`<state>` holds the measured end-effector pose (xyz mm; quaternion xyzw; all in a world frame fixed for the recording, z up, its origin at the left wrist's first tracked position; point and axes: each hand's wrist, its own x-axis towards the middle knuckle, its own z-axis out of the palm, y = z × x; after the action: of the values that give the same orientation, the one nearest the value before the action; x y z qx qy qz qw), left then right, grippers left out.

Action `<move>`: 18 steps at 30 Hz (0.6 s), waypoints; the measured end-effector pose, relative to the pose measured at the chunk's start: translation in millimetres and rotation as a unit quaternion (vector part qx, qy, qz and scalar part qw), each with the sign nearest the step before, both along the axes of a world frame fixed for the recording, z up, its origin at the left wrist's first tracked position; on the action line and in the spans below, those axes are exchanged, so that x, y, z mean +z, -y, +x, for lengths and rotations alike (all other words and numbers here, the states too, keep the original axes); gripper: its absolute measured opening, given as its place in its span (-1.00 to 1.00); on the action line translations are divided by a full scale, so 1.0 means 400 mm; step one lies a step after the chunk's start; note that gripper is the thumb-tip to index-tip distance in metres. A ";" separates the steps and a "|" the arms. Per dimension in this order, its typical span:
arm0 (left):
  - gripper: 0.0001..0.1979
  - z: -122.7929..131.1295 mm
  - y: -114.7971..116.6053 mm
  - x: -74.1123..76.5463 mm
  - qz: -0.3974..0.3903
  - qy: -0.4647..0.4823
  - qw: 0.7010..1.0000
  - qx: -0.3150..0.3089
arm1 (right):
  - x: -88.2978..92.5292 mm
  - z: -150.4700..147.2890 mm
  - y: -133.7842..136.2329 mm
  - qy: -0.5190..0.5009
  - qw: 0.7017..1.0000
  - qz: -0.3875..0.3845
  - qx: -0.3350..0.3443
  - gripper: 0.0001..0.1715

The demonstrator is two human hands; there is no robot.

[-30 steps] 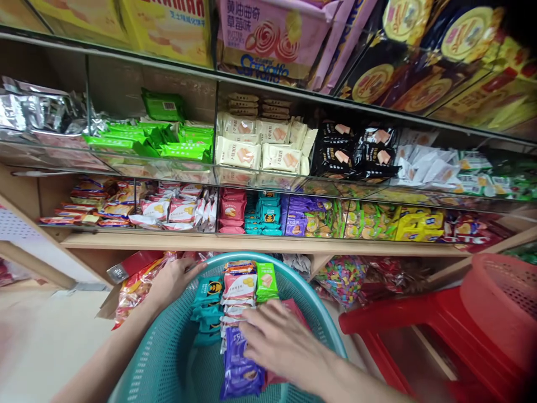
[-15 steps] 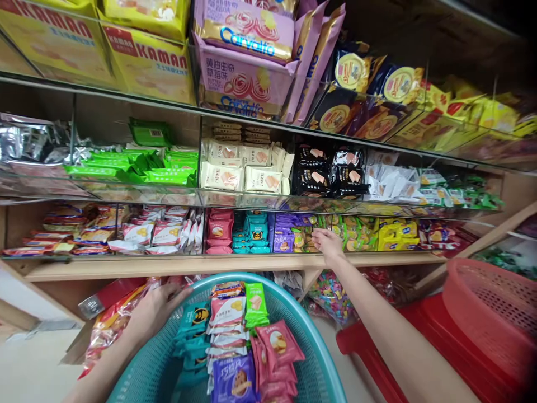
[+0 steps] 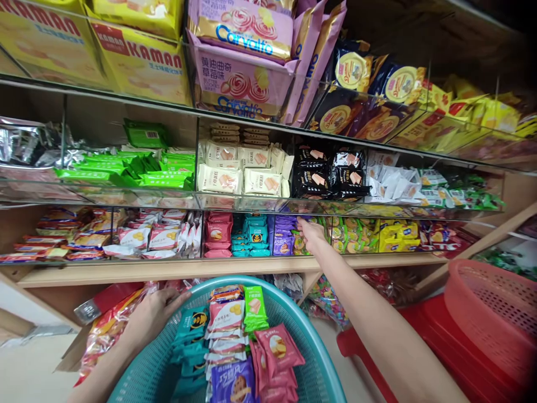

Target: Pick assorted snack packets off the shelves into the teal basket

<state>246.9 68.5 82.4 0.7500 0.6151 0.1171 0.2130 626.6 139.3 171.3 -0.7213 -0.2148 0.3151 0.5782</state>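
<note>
My left hand (image 3: 157, 310) is closed over the left rim of a teal plastic basket (image 3: 323, 350). Inside the basket are stacked snack packets: teal packets (image 3: 195, 324), white packets (image 3: 226, 316), a green packet (image 3: 255, 305), pink packets (image 3: 279, 347) and a purple cookie packet (image 3: 233, 382). My right hand (image 3: 312, 235) reaches into the lowest shelf, fingers extended and slightly apart. Its fingertips are beside the purple packets (image 3: 284, 244), above green-and-orange packets (image 3: 298, 242). Nothing shows in its grasp; whether it touches a packet I cannot tell.
Clear dividers and front panels split the shelves into compartments. A wooden ledge (image 3: 235, 265) runs beneath the lowest row. To the right, a pink basket (image 3: 490, 302) stands on a red plastic surface (image 3: 436, 330). Bagged snacks (image 3: 113, 330) lie below the ledge at left.
My right hand has moved left along the lowest shelf, from the green-and-orange packets toward the purple ones, and its fingers have extended. My left hand stays on the basket rim.
</note>
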 end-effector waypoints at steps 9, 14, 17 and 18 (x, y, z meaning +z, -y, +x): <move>-0.55 -0.002 0.004 -0.003 0.011 0.013 1.000 -0.002 | 0.028 -0.003 0.003 -0.051 0.999 -0.012 0.008 -0.69; -0.57 0.001 0.006 0.001 0.015 0.016 1.000 0.001 | 0.033 0.003 -0.008 -0.108 0.994 -0.015 0.018 -0.66; -0.59 0.004 0.007 0.005 0.020 0.016 1.000 0.001 | 0.026 0.001 -0.007 -0.135 0.991 -0.006 0.020 -0.67; -0.59 0.005 0.008 0.006 0.021 0.016 1.000 0.000 | 0.022 -0.001 -0.005 -0.140 0.990 0.001 0.019 -0.68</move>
<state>248.8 65.3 84.8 0.7522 0.6093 0.1418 0.2070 626.0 141.2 180.1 -0.6649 -0.1456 0.4240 0.5974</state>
